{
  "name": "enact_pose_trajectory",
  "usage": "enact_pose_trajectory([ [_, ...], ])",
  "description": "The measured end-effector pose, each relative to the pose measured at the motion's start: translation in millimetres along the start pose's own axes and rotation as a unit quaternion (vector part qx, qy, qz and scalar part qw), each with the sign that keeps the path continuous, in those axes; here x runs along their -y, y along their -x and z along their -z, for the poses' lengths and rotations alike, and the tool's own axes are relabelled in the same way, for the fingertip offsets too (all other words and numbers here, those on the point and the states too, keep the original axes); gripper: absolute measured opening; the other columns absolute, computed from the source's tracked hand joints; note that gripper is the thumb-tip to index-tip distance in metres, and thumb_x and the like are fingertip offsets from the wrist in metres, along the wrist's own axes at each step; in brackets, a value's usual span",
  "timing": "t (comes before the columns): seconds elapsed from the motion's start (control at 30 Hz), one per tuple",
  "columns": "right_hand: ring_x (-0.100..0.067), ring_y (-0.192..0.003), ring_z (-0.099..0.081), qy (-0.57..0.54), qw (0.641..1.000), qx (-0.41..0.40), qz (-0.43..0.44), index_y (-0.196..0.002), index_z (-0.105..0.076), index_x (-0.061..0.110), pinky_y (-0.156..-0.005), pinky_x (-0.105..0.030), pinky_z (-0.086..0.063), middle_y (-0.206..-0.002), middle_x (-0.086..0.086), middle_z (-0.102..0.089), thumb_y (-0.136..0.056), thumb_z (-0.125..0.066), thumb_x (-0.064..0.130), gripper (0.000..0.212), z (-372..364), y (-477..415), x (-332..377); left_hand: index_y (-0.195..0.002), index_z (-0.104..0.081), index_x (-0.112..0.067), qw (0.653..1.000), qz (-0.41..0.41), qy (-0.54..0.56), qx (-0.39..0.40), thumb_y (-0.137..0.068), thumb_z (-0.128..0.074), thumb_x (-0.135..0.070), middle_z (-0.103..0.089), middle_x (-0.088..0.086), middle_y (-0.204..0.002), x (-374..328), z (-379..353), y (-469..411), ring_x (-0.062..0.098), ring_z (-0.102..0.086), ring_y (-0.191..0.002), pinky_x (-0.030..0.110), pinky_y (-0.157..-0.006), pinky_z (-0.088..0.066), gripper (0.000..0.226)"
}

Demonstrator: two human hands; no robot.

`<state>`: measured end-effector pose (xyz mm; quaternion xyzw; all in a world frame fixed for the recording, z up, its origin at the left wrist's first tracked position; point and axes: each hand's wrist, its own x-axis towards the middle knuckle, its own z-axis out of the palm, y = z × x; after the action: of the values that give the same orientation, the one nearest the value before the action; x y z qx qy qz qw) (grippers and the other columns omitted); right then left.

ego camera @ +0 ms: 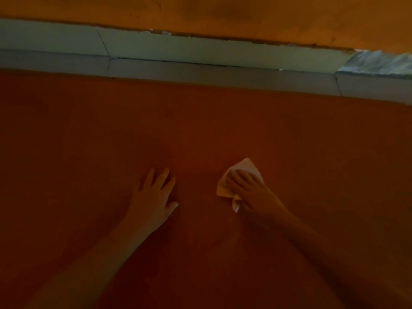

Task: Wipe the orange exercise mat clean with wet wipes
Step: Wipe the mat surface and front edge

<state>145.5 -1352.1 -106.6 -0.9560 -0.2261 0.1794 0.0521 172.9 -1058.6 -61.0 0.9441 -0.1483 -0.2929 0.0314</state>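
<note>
Left hand (153, 197): flat on the mat, fingers spread, holding nothing.
Right hand (247, 190): just beside it, palm down, fingers together and pressing on the wipe.
Wet wipe (245, 167): white, crumpled, lying on the mat, partly covered by the right hand.
Orange mat (200, 121): fills the near and middle ground under both forearms.
Grey floor strip (200, 72): borders the mat's far edge.
Pale skirting (178, 47): behind the strip.
Orange wall (223, 12): farthest, chipped along its base.

Wipe (239, 181) on mat (89, 152), under right hand (249, 190)
</note>
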Motion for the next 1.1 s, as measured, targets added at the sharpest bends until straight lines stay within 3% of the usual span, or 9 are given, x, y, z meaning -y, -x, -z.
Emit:
enact_pose_trajectory([
  [0.07, -0.025, -0.144, -0.005, 0.001, 0.994, -0.026, -0.104, -0.151, -0.006, 0.019, -0.116, -0.051, -0.020, -0.155, -0.002, -0.001, -0.097, -0.031, 0.034, 0.061, 3, 17, -15, -0.154, -0.012, -0.029, 1.000, -0.014, 0.010, 0.020, -0.097, -0.037, -0.055, 0.014, -0.004, -0.161, -6, -4, 12, 0.028, 0.013, -0.147, 0.051, -0.118, -0.003, 0.067],
  [0.13, -0.022, -0.146, 0.012, -0.036, 0.978, 0.001, -0.205, -0.152, 0.006, 0.019, -0.118, -0.042, 0.000, -0.149, 0.003, 0.021, -0.103, -0.029, 0.031, 0.061, 6, 25, -8, -0.154, -0.013, -0.030, 0.998, -0.028, 0.019, 0.044, -0.097, -0.037, -0.055, 0.014, -0.005, -0.161, -11, -9, 25, 0.027, 0.014, -0.147, 0.051, -0.118, 0.000, 0.066],
  [0.2, -0.024, -0.146, 0.016, -0.067, 0.968, 0.009, -0.241, -0.152, 0.009, 0.017, -0.117, -0.040, 0.007, -0.150, 0.003, 0.025, -0.104, -0.027, 0.029, 0.061, 9, 26, 17, -0.154, -0.012, -0.031, 0.997, -0.036, 0.028, 0.060, -0.097, -0.037, -0.056, 0.015, -0.006, -0.160, -15, -14, 37, 0.025, 0.016, -0.147, 0.050, -0.118, 0.001, 0.066],
  [0.4, -0.018, -0.147, 0.014, -0.120, 0.981, 0.085, -0.129, -0.154, 0.000, 0.022, -0.117, -0.038, 0.007, -0.160, 0.002, 0.011, -0.105, -0.027, 0.026, 0.055, 2, 46, 73, -0.154, -0.012, -0.030, 0.994, -0.041, 0.056, 0.080, -0.098, -0.038, -0.054, 0.011, -0.006, -0.161, -17, -23, 60, 0.021, 0.013, -0.148, 0.052, -0.119, 0.002, 0.066],
  [0.63, -0.019, -0.148, 0.004, -0.178, 0.963, 0.098, -0.180, -0.154, -0.010, 0.018, -0.117, -0.040, -0.004, -0.162, -0.001, 0.000, -0.106, -0.025, 0.023, 0.050, 5, 80, 81, -0.154, -0.009, -0.031, 0.988, -0.034, 0.087, 0.121, -0.097, -0.034, -0.059, 0.007, -0.008, -0.161, -9, -28, 97, 0.017, 0.008, -0.148, 0.049, -0.118, 0.003, 0.069],
  [0.87, -0.021, -0.148, 0.002, -0.258, 0.945, 0.148, -0.140, -0.154, -0.014, 0.016, -0.119, -0.043, -0.009, -0.161, 0.000, -0.002, -0.105, -0.034, 0.019, 0.053, 17, 133, 84, -0.154, -0.007, -0.029, 0.991, 0.008, 0.069, 0.119, -0.100, -0.032, -0.053, 0.004, -0.007, -0.161, -13, -31, 126, 0.018, 0.004, -0.149, 0.047, -0.120, -0.004, 0.064],
  [1.1, -0.024, -0.148, 0.000, -0.177, 0.965, 0.064, -0.182, -0.153, -0.013, 0.015, -0.118, -0.041, -0.003, -0.161, -0.002, -0.005, -0.106, -0.025, 0.025, 0.050, 9, 163, 60, -0.153, -0.020, -0.018, 0.991, 0.052, 0.078, 0.091, -0.101, -0.034, -0.048, -0.009, 0.004, -0.161, -34, -24, 126, 0.021, -0.010, -0.148, 0.039, -0.119, -0.013, 0.062],
])
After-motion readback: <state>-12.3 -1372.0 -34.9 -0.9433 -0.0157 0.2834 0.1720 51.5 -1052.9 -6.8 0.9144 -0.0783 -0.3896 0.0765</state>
